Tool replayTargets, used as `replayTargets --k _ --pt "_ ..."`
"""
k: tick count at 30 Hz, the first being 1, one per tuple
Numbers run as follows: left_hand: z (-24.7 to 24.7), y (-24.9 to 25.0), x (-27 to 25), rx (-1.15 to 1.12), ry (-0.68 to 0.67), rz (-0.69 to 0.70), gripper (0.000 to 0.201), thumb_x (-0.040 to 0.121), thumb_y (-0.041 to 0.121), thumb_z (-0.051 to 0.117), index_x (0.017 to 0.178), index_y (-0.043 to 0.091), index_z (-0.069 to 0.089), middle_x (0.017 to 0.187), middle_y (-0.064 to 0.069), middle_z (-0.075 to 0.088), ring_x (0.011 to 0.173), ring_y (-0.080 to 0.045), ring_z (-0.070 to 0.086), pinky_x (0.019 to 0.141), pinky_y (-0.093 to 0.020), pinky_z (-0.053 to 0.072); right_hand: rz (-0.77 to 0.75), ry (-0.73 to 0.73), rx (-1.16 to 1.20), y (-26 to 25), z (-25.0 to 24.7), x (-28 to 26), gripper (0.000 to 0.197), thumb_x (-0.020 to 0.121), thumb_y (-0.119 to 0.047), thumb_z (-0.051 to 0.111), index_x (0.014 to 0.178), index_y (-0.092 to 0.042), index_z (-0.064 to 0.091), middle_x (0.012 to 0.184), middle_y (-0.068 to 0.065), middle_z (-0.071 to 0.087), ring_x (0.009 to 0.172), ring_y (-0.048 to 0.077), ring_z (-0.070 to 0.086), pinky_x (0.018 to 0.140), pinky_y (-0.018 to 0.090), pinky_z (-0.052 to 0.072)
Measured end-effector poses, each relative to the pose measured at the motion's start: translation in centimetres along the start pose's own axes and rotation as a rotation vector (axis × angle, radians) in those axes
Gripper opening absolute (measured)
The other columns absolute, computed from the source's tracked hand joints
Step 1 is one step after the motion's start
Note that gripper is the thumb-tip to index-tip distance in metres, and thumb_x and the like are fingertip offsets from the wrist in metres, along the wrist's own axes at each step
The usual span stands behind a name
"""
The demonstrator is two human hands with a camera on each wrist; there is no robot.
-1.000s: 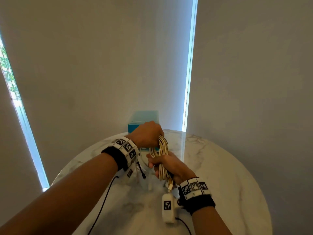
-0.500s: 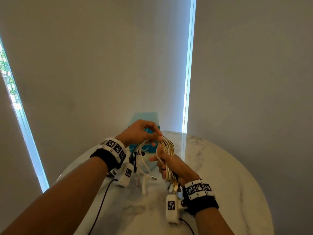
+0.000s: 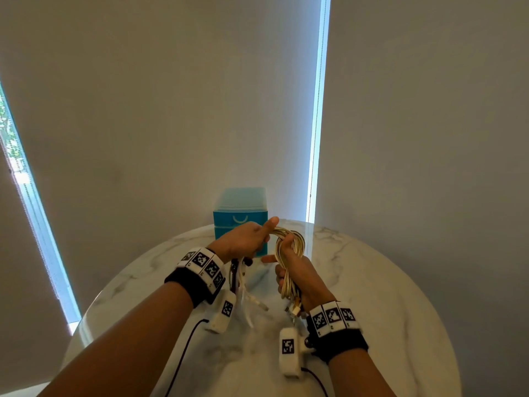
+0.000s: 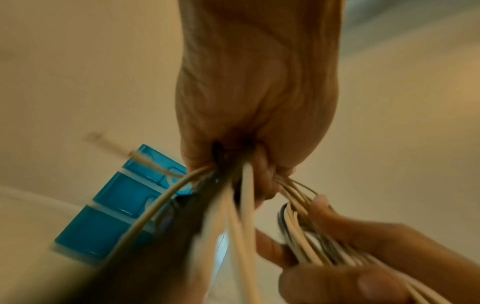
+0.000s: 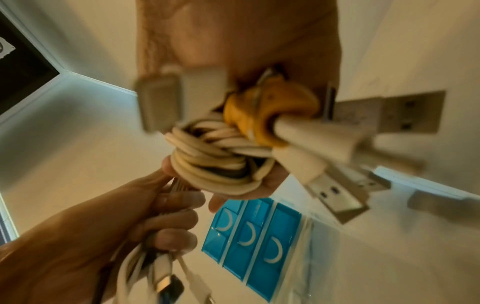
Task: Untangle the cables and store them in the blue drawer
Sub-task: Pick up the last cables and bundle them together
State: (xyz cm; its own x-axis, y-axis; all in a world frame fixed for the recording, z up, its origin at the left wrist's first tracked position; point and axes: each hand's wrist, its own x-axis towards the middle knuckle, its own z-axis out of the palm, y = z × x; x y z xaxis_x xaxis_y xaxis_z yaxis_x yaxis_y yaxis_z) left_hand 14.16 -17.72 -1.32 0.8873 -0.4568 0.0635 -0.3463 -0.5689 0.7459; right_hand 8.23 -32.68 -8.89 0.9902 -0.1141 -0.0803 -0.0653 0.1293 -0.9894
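Hands gripped a tangle of cables above the round marble worktop [image 3: 372,282].
The right hand [image 3: 297,270] clasped the cream coiled cable bundle [image 3: 289,253]; the left hand [image 3: 246,239] clenched loose white strands [image 3: 243,285], before the blue plastic drawer unit [image 3: 240,219] at the far edge.

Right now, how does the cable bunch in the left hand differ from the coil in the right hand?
The left hand grips a loose bunch whose ends dangle below it; the right hand holds a looped coil. The bunch includes a dark cable; the coil looks all cream. Both are held above the table, in front of the blue drawer unit.
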Motion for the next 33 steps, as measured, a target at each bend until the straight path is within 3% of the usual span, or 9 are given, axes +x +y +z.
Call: replayTargets --k 4,7,9,14,21,26,29,31,33 --pt "0.7 0.6 -0.4 -0.126 -0.033 -0.057 0.069 0.105 0.076 0.027 0.091 0.017 0.061 0.066 0.002 0.043 0.048 -0.006 0.039 0.044 -0.022 0.041 -0.06 0.078 0.012 0.0 0.5 -0.1 0.08 0.077 -0.092 0.062 0.086 -0.013 0.071 0.059 0.003 0.058 0.051 0.015 0.054 0.057 0.032 0.051" --pt "1.8 0.7 -0.4 -0.051 -0.101 -0.113 0.088 0.102 0.08 0.013 0.126 0.015 0.068 0.069 -0.005 0.047 0.056 -0.01 0.04 0.048 -0.023 0.042 -0.056 0.221 0.059 -0.2 0.8 -0.5 0.078 0.085 -0.085 0.061 0.082 -0.008 0.073 0.05 0.002 0.054 0.04 0.013 0.051 0.046 0.026 0.045" --pt "2.8 0.8 -0.5 -0.022 -0.119 -0.142 0.093 0.102 0.078 0.007 0.138 0.011 0.062 0.087 -0.015 0.066 0.064 -0.012 0.051 0.058 -0.025 0.047 -0.058 0.296 0.115 -0.4 0.6 -0.8 0.078 0.085 -0.083 0.063 0.085 -0.006 0.076 0.047 0.002 0.052 0.038 0.013 0.051 0.044 0.026 0.045" --pt "4.1 0.5 -0.5 -0.139 -0.075 -0.121 0.072 0.112 0.065 0.017 0.116 0.011 0.065 0.093 -0.008 0.075 0.081 -0.017 0.067 0.089 -0.038 0.059 -0.113 0.441 0.243 -1.0 -0.3 -0.7 0.074 0.079 -0.085 0.063 0.093 -0.015 0.081 0.055 0.004 0.054 0.046 0.015 0.05 0.048 0.03 0.045" --pt "4.8 1.6 -0.6 0.161 -0.007 0.022 0.061 0.119 0.042 0.022 0.103 0.007 0.069 0.086 -0.001 0.064 0.072 -0.008 0.057 0.065 -0.02 0.046 -0.041 0.317 0.16 -0.9 -0.4 -0.4 0.079 0.071 -0.081 0.08 0.089 -0.005 0.07 0.072 0.009 0.072 0.064 0.024 0.066 0.061 0.034 0.056" --pt "4.9 0.9 -0.4 0.214 -0.009 0.102 0.07 0.115 0.055 0.012 0.089 0.018 0.065 0.089 0.0 0.07 0.081 -0.013 0.065 0.078 -0.026 0.05 -0.032 0.304 0.182 -1.2 -0.9 -0.1 0.069 0.08 -0.072 0.08 0.097 -0.005 0.075 0.067 0.007 0.071 0.056 0.018 0.063 0.06 0.031 0.054" --pt "3.4 1.4 -0.5 0.291 -0.115 0.102 0.07 0.115 0.057 0.014 0.115 0.023 0.076 0.12 -0.002 0.075 0.112 -0.019 0.069 0.102 -0.037 0.053 -0.068 0.308 0.223 -1.1 -1.1 -0.2 0.059 0.081 -0.062 0.086 0.094 -0.005 0.078 0.069 0.007 0.073 0.054 0.016 0.065 0.053 0.029 0.053" --pt "2.0 1.9 -0.3 0.39 -0.109 0.101 0.059 0.117 0.049 0.023 0.142 0.018 0.067 0.145 -0.01 0.066 0.133 -0.027 0.061 0.117 -0.044 0.045 -0.08 0.318 0.206 -0.8 -1.1 -0.1 0.047 0.079 -0.062 0.087 0.092 -0.017 0.085 0.071 0.001 0.074 0.066 0.017 0.069 0.063 0.035 0.06" --pt "1.2 2.2 0.0 0.426 0.026 0.184 0.054 0.113 0.054 0.038 0.145 0.018 0.062 0.144 -0.008 0.066 0.126 -0.024 0.063 0.112 -0.045 0.05 -0.096 0.324 0.147 -0.4 -1.1 0.2 0.044 0.078 -0.068 0.085 0.084 -0.025 0.086 0.077 0.0 0.077 0.078 0.02 0.073 0.081 0.044 0.064"
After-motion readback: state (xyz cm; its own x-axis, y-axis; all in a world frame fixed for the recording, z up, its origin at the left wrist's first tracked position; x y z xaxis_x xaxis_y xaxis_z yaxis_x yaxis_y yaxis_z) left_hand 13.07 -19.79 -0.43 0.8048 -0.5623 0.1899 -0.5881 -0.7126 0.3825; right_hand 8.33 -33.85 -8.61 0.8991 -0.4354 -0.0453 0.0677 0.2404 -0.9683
